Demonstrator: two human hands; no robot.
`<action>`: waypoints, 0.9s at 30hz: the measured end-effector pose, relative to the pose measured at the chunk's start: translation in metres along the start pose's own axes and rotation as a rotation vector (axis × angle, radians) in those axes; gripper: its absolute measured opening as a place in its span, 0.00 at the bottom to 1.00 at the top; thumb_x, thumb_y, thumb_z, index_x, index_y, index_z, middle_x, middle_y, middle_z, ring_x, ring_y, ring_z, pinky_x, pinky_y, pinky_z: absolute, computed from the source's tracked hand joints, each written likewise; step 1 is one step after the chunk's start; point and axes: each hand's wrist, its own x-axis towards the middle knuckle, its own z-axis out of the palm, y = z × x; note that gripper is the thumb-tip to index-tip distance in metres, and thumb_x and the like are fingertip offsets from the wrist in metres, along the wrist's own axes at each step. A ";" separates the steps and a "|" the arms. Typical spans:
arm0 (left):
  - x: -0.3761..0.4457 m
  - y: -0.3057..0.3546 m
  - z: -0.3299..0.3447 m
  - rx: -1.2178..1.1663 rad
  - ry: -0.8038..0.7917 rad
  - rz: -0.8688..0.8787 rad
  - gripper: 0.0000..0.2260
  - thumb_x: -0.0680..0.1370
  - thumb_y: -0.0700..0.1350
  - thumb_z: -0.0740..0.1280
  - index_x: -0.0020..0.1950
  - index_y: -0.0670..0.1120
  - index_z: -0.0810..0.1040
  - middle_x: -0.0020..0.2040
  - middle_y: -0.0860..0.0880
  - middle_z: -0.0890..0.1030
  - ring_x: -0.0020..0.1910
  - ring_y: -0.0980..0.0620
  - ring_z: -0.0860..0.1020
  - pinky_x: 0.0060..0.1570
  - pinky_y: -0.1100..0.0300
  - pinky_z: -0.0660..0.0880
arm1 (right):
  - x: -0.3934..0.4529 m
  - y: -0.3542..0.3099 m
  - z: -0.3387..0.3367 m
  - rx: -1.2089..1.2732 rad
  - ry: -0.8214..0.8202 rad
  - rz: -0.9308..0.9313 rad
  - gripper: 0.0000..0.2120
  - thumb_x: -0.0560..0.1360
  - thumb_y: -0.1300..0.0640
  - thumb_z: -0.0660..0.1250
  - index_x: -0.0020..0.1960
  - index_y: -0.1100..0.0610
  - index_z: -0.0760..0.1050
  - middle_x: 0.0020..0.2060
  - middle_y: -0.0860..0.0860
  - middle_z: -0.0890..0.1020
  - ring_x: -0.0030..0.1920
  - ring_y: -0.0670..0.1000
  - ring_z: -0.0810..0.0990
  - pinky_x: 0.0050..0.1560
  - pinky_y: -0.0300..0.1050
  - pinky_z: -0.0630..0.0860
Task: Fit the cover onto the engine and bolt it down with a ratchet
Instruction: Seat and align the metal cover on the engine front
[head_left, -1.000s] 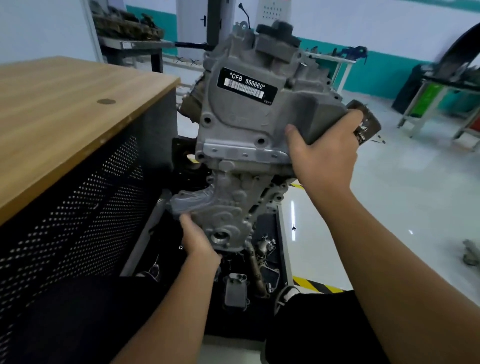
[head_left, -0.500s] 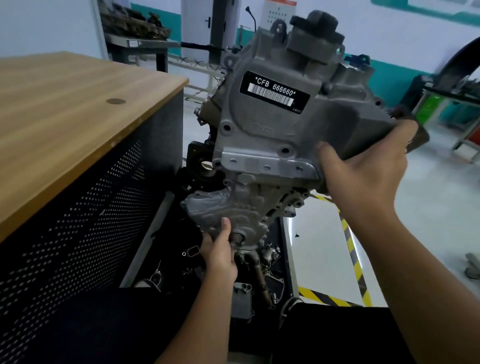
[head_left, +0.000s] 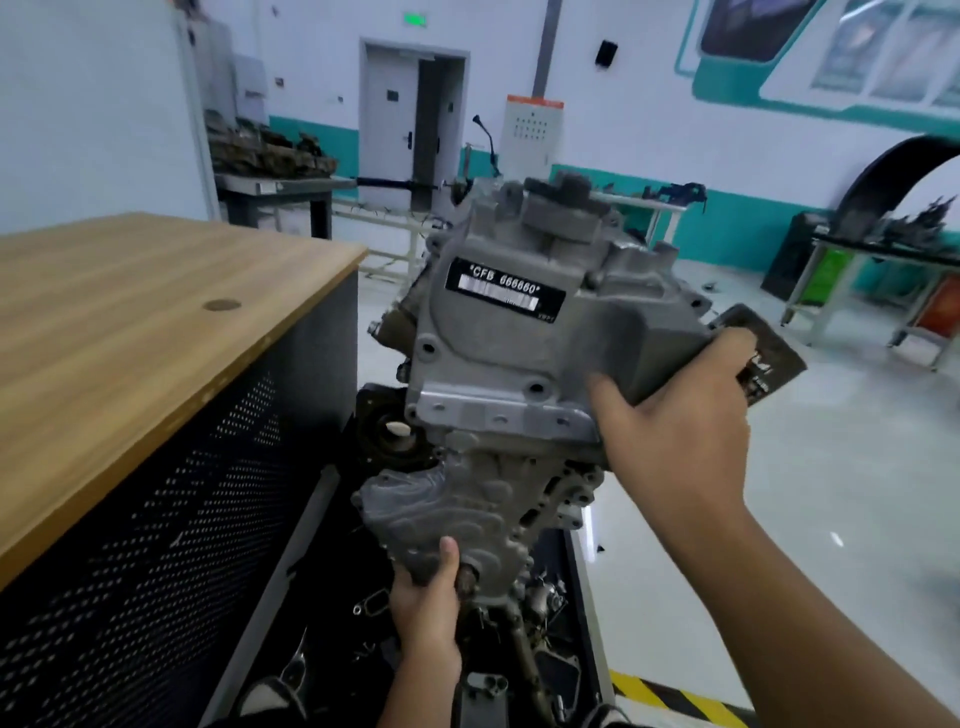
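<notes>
A big grey cast-aluminium engine cover (head_left: 509, 364) with a black label reading CFB 666660 is held up in the air, tilted, in front of me. My left hand (head_left: 428, 597) grips its narrow lower end, thumb on the front face. My right hand (head_left: 680, 426) grips its upper right edge, thumb on the front and fingers wrapped behind. No engine block or ratchet can be made out; the cover hides what lies behind it.
A wooden-topped bench (head_left: 130, 322) with a perforated black side stands on the left. Below the cover a dark tray (head_left: 524, 654) holds several loose metal parts. White floor with yellow-black tape (head_left: 675, 696) lies to the right. Tables with parts stand at the back.
Both hands have carried the cover a little higher and my view has tilted up, showing more of the room. The grips are unchanged.
</notes>
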 end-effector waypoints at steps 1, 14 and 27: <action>-0.001 0.001 0.002 0.010 0.028 -0.016 0.27 0.75 0.48 0.75 0.73 0.50 0.72 0.63 0.45 0.81 0.58 0.43 0.80 0.62 0.44 0.77 | 0.001 0.000 0.000 -0.007 -0.024 -0.007 0.30 0.68 0.44 0.76 0.49 0.45 0.53 0.39 0.37 0.70 0.34 0.38 0.70 0.31 0.43 0.69; -0.053 0.035 0.022 0.282 0.305 0.372 0.30 0.75 0.55 0.74 0.71 0.43 0.72 0.68 0.40 0.75 0.66 0.38 0.75 0.64 0.42 0.74 | 0.013 -0.003 -0.008 -0.077 -0.125 0.023 0.31 0.66 0.43 0.76 0.49 0.47 0.54 0.39 0.41 0.72 0.35 0.43 0.73 0.34 0.51 0.76; -0.092 0.224 0.117 0.740 -0.244 1.386 0.48 0.67 0.71 0.72 0.81 0.56 0.58 0.78 0.52 0.66 0.78 0.52 0.62 0.74 0.44 0.65 | 0.005 0.003 0.006 -0.029 -0.036 0.058 0.31 0.69 0.43 0.76 0.59 0.43 0.57 0.44 0.43 0.72 0.39 0.53 0.71 0.40 0.48 0.70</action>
